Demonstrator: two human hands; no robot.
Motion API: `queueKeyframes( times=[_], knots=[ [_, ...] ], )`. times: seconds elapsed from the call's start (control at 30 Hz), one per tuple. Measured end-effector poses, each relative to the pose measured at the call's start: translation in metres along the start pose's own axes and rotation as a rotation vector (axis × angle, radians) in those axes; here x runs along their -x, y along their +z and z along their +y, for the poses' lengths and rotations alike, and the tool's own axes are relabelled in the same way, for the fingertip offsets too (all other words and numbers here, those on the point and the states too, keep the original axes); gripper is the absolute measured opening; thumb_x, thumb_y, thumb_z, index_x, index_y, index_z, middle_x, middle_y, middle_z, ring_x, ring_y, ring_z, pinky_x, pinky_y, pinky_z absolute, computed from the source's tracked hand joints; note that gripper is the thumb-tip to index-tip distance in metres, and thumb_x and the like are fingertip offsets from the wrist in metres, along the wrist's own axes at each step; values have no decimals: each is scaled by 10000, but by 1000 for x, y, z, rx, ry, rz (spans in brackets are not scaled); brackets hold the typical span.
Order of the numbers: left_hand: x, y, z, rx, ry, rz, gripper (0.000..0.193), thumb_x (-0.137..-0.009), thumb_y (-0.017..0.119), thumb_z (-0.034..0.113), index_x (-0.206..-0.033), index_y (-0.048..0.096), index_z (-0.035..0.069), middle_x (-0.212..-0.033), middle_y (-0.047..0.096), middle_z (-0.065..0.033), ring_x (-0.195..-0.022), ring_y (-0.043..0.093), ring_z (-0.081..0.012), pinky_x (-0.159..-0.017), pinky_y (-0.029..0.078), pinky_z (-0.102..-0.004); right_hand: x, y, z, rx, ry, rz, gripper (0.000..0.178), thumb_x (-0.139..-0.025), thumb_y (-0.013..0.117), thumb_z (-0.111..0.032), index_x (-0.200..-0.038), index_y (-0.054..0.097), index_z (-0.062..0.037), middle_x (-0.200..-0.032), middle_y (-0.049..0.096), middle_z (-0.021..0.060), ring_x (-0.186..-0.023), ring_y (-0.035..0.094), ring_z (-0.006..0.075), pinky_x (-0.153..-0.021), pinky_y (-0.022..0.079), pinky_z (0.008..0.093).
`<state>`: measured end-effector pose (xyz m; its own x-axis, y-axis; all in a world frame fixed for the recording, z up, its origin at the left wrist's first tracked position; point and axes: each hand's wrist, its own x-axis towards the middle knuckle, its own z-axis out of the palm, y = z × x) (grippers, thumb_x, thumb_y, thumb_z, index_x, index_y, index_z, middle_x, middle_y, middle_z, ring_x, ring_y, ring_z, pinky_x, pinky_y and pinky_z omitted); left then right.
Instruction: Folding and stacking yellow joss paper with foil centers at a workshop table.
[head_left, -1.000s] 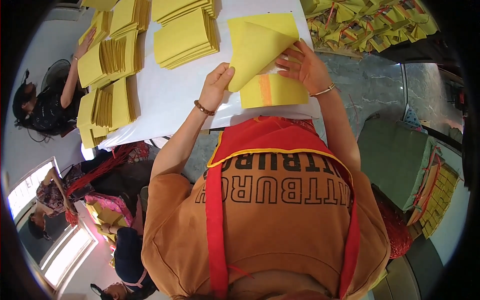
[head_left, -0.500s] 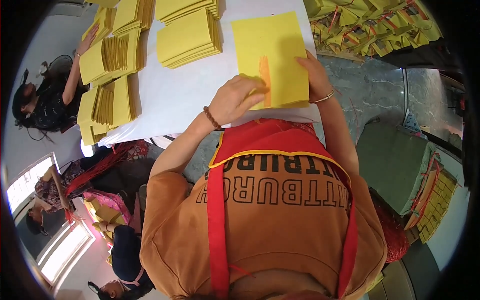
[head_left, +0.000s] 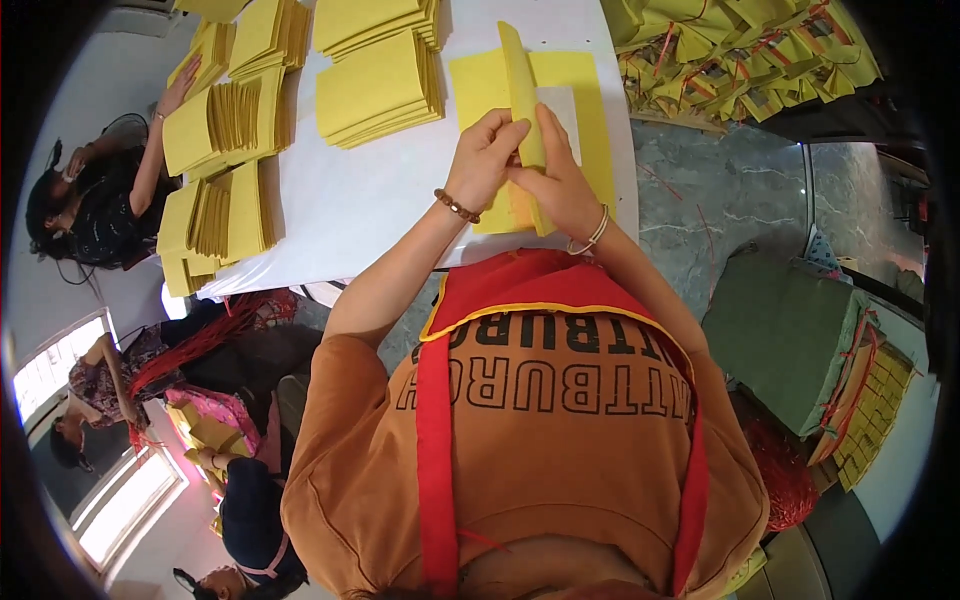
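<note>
- closest to you: your orange shirt (head_left: 540,440) w/ the red apron strap (head_left: 436,450) running down it, both forearms going up toward the white table (head_left: 370,205)
- your left hand (head_left: 490,160), beaded bracelet (head_left: 457,206) on the wrist, fingers curled and pinching the left side of a folded yellow sheet (head_left: 522,85)
- your right hand (head_left: 560,180), thin bangles (head_left: 592,234) on that wrist, gripping the same sheet from the right, thumb up against the fold, so both hands are clamped on it and touching each other
- that sheet stands up on edge as a narrow strip, lifted off the table, right above a flat yellow sheet (head_left: 585,100) lying at the table's right end
- just left of that, a stack of yellow sheets (head_left: 378,88), more behind it at the far edge
- further left, fanned piles of yellow paper (head_left: 225,130) along the table's left side
- a co-worker in dark clothes at far left, their hand (head_left: 180,88) resting on one of those piles
- off the table top right, a heap of folded yellow pieces (head_left: 740,50) w/ red strings
- right side on the floor: green bundle (head_left: 785,340), can't tell what's in it
</note>
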<state>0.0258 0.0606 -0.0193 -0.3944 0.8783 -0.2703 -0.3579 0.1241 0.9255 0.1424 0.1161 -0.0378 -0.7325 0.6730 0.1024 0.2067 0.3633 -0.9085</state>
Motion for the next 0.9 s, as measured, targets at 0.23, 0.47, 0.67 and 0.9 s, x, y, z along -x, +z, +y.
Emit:
queueKeyframes(
  times=[0.23,0.47,0.67,0.9],
  knots=[
    [-7,-2,-14,145,43,61,188,-901,555,171,-969,583,-2,-731,553,14,-603,467,-43,-531,387,-190,-3,-10,-12,-818,280,-49,706,-824,530,-95,-1400,144,39,-1406,283,149,-1275,317,227,-1040,262,305],
    [-12,-5,-25,309,6,76,174,-912,537,161,-952,587,-1,-782,584,4,-648,514,-50,-577,434,-200,-7,-12,4,-1120,426,-1,510,-918,477,-231,-1348,313,-10,-1270,458,86,-1153,454,163,-944,383,289],
    [-12,-12,-25,373,-24,64,179,-914,531,163,-954,583,-4,-786,599,-6,-653,537,-59,-590,456,-203,-6,-22,11,-1401,572,-11,353,-938,445,-266,-1212,480,-46,-1091,586,51,-955,584,171,-826,477,291],
    [3,-42,-20,461,-11,19,178,-930,489,160,-975,558,2,-880,621,-50,-750,597,-112,-669,510,-256,-7,-30,19,-1188,538,57,332,-924,469,-196,-1212,478,-31,-1086,585,58,-953,585,157,-806,487,283]
  ],
)
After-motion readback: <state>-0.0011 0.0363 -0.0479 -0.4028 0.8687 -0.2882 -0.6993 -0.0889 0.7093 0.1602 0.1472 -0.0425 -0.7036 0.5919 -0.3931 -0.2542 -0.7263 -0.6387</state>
